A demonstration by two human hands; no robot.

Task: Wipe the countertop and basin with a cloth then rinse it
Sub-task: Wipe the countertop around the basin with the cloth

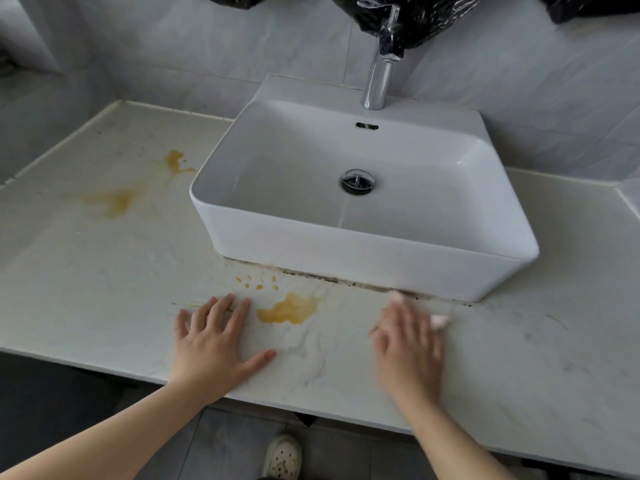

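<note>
Left grip flat on worktop, fingers spread; right grip blurred, fingers straight. One basin, three large yellow stains.

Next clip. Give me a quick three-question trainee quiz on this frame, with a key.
1. True or false: the left hand holds a cloth.
2. The big orange stain near the front edge lies: A) inside the sink bowl; B) on the countertop, between the left hand and the right hand; C) on the wall tiles.
3. Fill in: dark grime runs along the foot of the ____.
Key: 1 false, it lies flat and empty; 2 B; 3 basin.
</note>
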